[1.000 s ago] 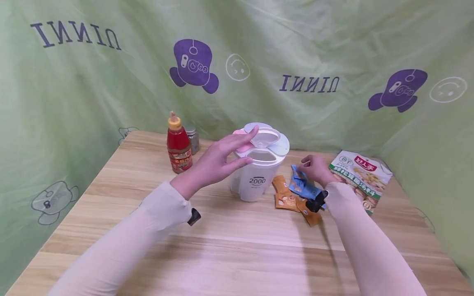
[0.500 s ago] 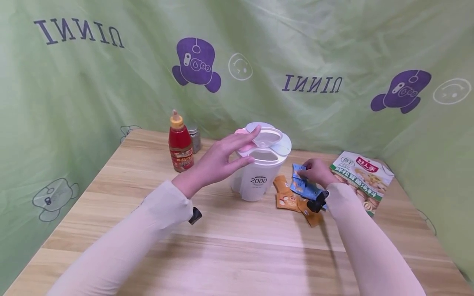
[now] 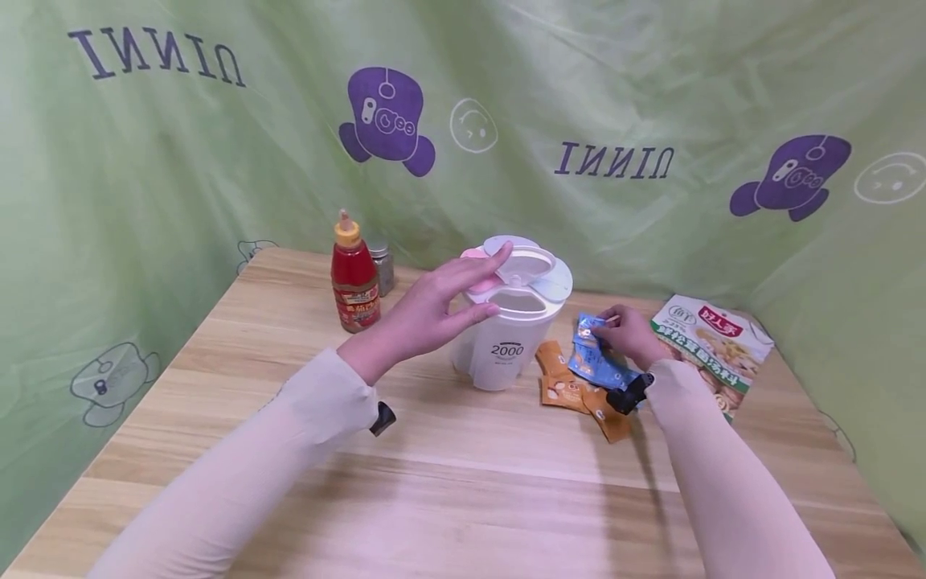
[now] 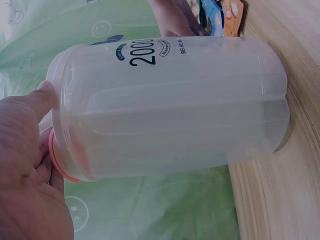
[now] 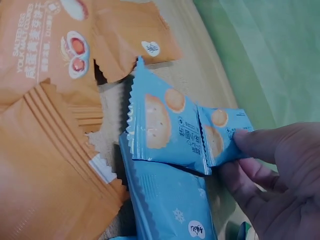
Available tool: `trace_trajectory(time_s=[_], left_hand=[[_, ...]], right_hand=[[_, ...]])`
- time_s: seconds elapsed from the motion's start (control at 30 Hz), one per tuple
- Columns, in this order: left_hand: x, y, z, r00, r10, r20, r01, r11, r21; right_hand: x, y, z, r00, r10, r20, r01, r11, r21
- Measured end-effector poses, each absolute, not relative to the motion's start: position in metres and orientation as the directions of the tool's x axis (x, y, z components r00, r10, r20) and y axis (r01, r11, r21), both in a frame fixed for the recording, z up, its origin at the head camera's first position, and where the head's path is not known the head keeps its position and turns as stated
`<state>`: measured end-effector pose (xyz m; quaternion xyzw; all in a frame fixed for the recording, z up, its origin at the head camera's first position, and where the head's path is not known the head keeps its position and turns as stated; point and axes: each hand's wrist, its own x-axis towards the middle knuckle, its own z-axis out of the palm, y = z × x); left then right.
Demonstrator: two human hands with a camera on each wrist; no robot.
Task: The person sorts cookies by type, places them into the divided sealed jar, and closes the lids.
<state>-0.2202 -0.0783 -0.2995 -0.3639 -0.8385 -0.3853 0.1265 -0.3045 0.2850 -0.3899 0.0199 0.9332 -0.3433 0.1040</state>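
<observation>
A translucent lidded storage container [image 3: 499, 354], marked 2000, stands upright on the table. Its lid has pink and pale blue flaps; one clear flap [image 3: 526, 264] is raised over an opening. My left hand [image 3: 427, 314] holds the lid, thumb at the front rim. In the left wrist view its fingers bend by the pink flap [image 4: 62, 167]. To the right, my right hand [image 3: 633, 334] pinches the far end of a blue snack packet [image 5: 220, 132] between thumb and fingers. Joined blue packets [image 5: 167, 125] lie beside orange packets [image 5: 47, 165], labelled salted egg yolk malt cookies.
A red sauce bottle [image 3: 354, 281] with a yellow cap and a small grey-lidded jar [image 3: 383, 269] stand at the back left. A white and green food pouch [image 3: 716, 346] lies right of my right hand. A green cloth [image 3: 289, 161] hangs behind the wooden table [image 3: 434, 498].
My right hand has taken hold of the blue packet's end and drawn it slightly up and right. The left hand stays on the lid. The head view has shifted slightly.
</observation>
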Motion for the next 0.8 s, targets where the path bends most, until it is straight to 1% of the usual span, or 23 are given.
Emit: trace_trajectory(time_s=[0.17, 0.4, 0.5, 0.53, 0.67, 0.73, 0.8], left_hand=[[-0.221, -0.078, -0.300, -0.705, 0.513, 0.490, 0.706, 0.440, 0.556], [-0.221, -0.078, -0.300, -0.706, 0.514, 0.487, 0.704, 0.439, 0.558], [-0.221, -0.079, -0.299, -0.709, 0.514, 0.483, 0.701, 0.440, 0.561], [-0.221, -0.079, -0.299, -0.709, 0.513, 0.484, 0.701, 0.440, 0.562], [-0.221, -0.078, -0.299, -0.714, 0.508, 0.482, 0.696, 0.439, 0.568], [-0.221, -0.078, -0.299, -0.715, 0.508, 0.480, 0.694, 0.437, 0.571], [-0.221, -0.078, -0.299, -0.716, 0.509, 0.478, 0.693, 0.436, 0.574]], right_hand=[[-0.304, 0.289, -0.391, -0.986, -0.019, -0.167, 0.109, 0.681, -0.724], [-0.300, 0.288, -0.377, -0.989, -0.005, -0.150, 0.127, 0.499, -0.857], [-0.298, 0.284, -0.366, -0.992, 0.001, -0.125, 0.117, 0.352, -0.929], [-0.298, 0.282, -0.362, -0.993, 0.005, -0.115, 0.112, 0.283, -0.953], [-0.296, 0.277, -0.346, -0.995, 0.017, -0.100, 0.101, 0.027, -0.995], [-0.293, 0.275, -0.339, -0.995, 0.022, -0.093, 0.091, -0.058, -0.994], [-0.290, 0.273, -0.331, -0.997, 0.025, -0.071, 0.068, -0.101, -0.993]])
